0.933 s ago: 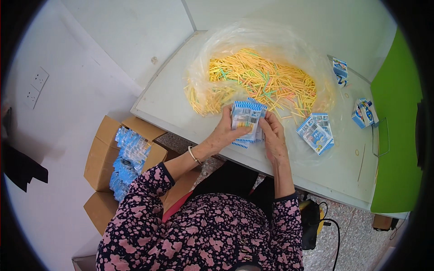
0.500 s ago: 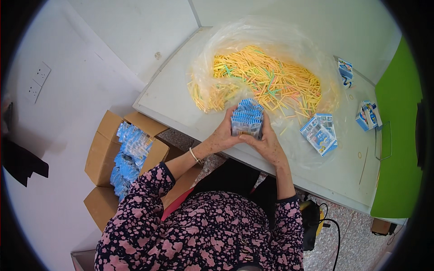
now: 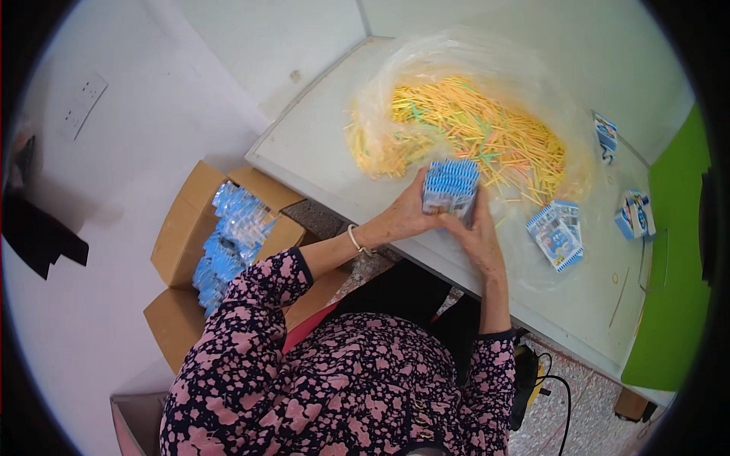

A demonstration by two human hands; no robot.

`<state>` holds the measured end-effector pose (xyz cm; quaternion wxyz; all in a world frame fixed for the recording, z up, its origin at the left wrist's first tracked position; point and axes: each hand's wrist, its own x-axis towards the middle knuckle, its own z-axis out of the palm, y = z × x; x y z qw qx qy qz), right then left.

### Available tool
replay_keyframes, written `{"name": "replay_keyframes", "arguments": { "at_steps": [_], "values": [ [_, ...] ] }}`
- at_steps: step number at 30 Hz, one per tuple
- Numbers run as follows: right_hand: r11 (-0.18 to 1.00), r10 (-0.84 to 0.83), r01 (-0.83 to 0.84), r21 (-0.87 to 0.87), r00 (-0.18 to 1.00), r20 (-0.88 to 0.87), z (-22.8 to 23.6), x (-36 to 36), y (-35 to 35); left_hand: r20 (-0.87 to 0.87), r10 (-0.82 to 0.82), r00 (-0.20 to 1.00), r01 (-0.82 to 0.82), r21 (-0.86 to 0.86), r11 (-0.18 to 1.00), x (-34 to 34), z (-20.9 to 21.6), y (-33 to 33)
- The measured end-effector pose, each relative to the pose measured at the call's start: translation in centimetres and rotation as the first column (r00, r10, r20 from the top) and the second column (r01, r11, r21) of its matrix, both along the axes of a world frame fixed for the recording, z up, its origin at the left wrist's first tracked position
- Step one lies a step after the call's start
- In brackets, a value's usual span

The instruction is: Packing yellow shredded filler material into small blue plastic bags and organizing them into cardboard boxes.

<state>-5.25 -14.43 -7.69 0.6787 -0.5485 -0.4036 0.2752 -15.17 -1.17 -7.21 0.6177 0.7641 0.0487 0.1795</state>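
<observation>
Left hand [image 3: 411,213]: fingers clamped on the left side of the packet stack, thumb across its near face.
Right hand [image 3: 477,237]: fingers clamped on the right side of the same stack, thumb beside the left thumb.
Packet stack [image 3: 449,199]: blue and white, between both hands' fingers, over the counter [image 3: 566,315]; cannot tell whether it touches the surface.
Candy-coloured sticks [image 3: 479,125]: mostly yellow, some green and pink, heaped just beyond the fingers.
Clear bag [image 3: 449,55]: spread around the heap, beyond the fingers.
Loose packets [image 3: 553,237]: overlapping, near, right of the right fingers.
Small packs [image 3: 633,216]: two, farther right of the fingers.
Cardboard box [image 3: 181,228]: flaps spread, filled with blue packets [image 3: 234,224], well left of the fingers.
Bracelet [image 3: 355,238]: on the left wrist, behind the fingers.
</observation>
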Motion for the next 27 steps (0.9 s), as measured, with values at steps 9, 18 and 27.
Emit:
{"name": "replay_keyframes", "arguments": {
  "at_steps": [9, 18, 27],
  "values": [
    [0.962, -0.240, 0.245, 0.117, 0.969, -0.054, -0.7, 1.4, -1.9, -0.013, 0.599, 0.801, -0.597, 0.070, 0.799, -13.6, 10.5, 7.0],
    [0.852, -0.472, 0.493, 0.176, 0.869, -0.150, 1.1, 4.4, -6.1, -0.257, 0.839, 0.479, -0.876, -0.074, 0.477, -30.0, 2.2, 8.2],
    [0.846, -0.505, 0.512, 0.153, 0.859, -0.084, 1.1, 4.2, -7.2, -0.431, 0.784, 0.447, -0.887, -0.104, 0.449, -26.0, -4.5, 12.5]
  ]
}}
